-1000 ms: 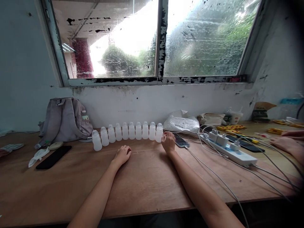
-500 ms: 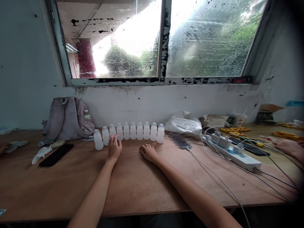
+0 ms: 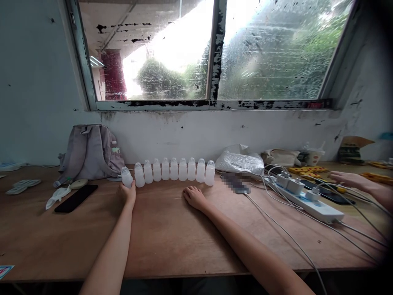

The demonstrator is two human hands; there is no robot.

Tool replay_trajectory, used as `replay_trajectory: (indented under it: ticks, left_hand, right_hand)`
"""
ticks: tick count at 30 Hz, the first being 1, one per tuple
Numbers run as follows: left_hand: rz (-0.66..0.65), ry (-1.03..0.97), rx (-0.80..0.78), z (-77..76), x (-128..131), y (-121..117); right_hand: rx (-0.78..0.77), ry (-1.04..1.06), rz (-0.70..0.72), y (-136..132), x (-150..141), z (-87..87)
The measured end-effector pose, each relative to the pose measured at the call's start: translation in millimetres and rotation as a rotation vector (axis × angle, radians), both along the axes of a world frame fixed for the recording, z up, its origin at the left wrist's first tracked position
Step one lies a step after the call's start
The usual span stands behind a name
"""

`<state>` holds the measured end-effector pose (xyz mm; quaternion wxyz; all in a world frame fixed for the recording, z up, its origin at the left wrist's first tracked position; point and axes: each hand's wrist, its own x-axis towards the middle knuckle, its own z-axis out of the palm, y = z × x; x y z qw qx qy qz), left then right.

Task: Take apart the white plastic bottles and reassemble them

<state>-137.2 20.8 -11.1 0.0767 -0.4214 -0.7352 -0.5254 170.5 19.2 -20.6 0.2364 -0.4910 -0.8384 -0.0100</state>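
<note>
A: What about the left grip?

B: Left hand (image 3: 125, 194) low on a small cloudy bottle (image 3: 126, 177), thumb on the right side, fingers round the other. Pinched between them, not spread.

A: And the right grip?

B: Right hand (image 3: 194, 197) empty, palm down on the wooden surface (image 3: 166, 229), fingers a little spread. Nearest to the middle of the row.

A: Any tips for good holding?

B: Yes! Hold low and snug, with thumb and fingers across from each other. Don't squeeze too hard. Move slowly, and mind the next bottle. Set the bottom down flat before letting go.

A: Which way up?

B: Clear top up, bottom down. Long axis nearly upright, with a small lean to the left at the top. Bottom hidden by the hand, so can't tell about touching the surface.

A: Where?

B: At the far left end, with a small gap before the row of nine bottles (image 3: 174, 170). Those, all upright, in a soft curve.

A: And farther out?

B: Grey backpack (image 3: 89, 149) behind and left, black phone (image 3: 76, 198) to the left, silvery bag (image 3: 239, 163) past the row's right end, then a white power strip (image 3: 324, 212).
</note>
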Motion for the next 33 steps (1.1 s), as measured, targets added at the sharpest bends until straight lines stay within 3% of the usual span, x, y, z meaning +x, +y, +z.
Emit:
replay_trajectory:
  ticks: [3, 5, 9, 13, 16, 23, 33]
  left_hand:
    - [0.091, -0.002, 0.092, 8.6, 8, -7]
    - [0.049, 0.055, 0.147, 14.7, 17, -13]
    - [-0.294, 0.315, 0.191, 19.4, 53, -24]
    - [-0.710, 0.620, 0.186, 16.2, 99, -30]
    - [-0.841, 0.720, 0.199, 13.4, 121, -33]
    - [-0.963, 0.754, 0.188, 18.1, 116, -36]
    - [-0.926, 0.759, 0.177, 24.3, 116, -41]
  right_hand:
    - [0.013, 0.060, 0.015, 0, 0, 0.9]
    - [0.033, 0.116, 0.032, -2, -1, 3.6]
    - [0.101, 0.267, 0.067, -12, -6, 13.8]
    - [0.187, 0.439, -0.024, -20, -8, 22.6]
    - [0.239, 0.519, -0.110, -20, -4, 25.7]
    - [0.277, 0.571, -0.134, -14, -2, 31.9]
    - [0.283, 0.647, -0.124, -9, -5, 39.4]
